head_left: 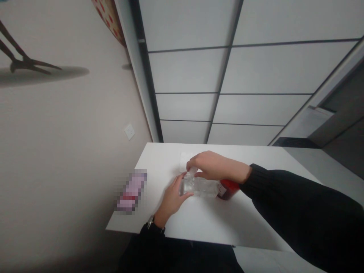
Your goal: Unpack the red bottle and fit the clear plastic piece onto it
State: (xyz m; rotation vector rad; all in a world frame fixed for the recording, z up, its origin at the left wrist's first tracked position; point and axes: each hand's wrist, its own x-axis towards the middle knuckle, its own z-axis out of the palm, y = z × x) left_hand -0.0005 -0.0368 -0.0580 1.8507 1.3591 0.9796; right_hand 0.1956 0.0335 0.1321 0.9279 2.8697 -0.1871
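The white table (204, 223) carries everything we handle, and its left edge runs close to the beige wall (62, 151). Our right hand (212, 167) reaches in from a black sleeve and arches over the clear bottle (200, 187). Its fingertips (192, 170) are bunched shut on the bottle's narrow end, where a small pale piece sits; we cannot tell whether that is a cap. Our left hand (173, 198) curls in from below, thumb and fingers closed round the body near that same end.

The bottle lies on its side mid-table between our hands. A red part (229, 189) at its other end is half hidden under the right wrist.

We judge the bottle to be thin, light plastic, smooth and somewhat slippery, likely to give if squeezed. The body near the shoulder offers the firmest hold, and the narrow end suits fingertips only.

A small white object (184, 156) stands just behind the right hand.
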